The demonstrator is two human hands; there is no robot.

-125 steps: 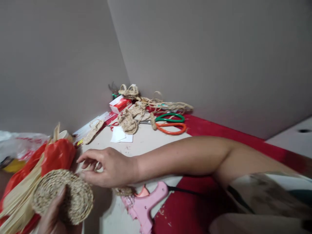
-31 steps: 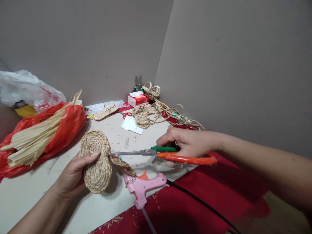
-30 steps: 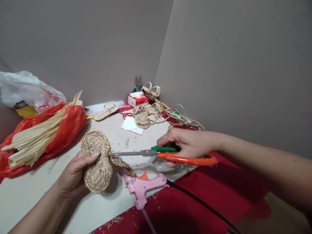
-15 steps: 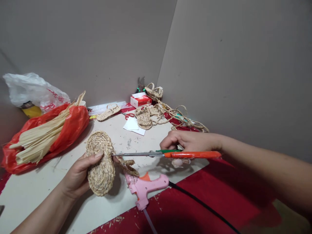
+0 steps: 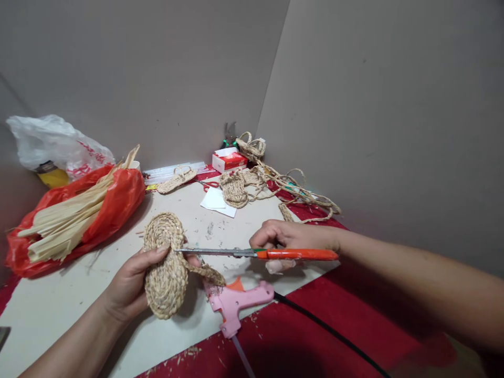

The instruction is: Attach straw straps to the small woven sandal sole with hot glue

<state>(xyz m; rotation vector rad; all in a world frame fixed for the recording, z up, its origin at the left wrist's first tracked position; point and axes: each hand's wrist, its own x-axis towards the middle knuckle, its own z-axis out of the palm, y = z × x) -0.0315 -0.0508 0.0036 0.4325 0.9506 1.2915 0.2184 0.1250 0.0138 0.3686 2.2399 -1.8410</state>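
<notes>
Trimming step, by the look of it — the scissors [image 5: 283, 254] point in from 3 o'clock, tips over the waist of the woven sole [image 5: 167, 286]. Left hand [image 5: 132, 281] pinches that sole, thumb on top, fingers behind; right hand [image 5: 295, 236] is wrapped round the handles. Blades lie edge-on to me — can't tell how far apart. A snip would call for a steady sole. It's straw-coloured, coiled, figure-eight shaped, held above the table [image 5: 59, 325], pink glue gun [image 5: 236, 304] at its 4 o'clock.

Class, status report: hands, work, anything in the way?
Left hand gripping braided straw sole. Right hand holding orange-handled scissors, blade tips at sole's waist. Pink glue gun lying close by.
</notes>
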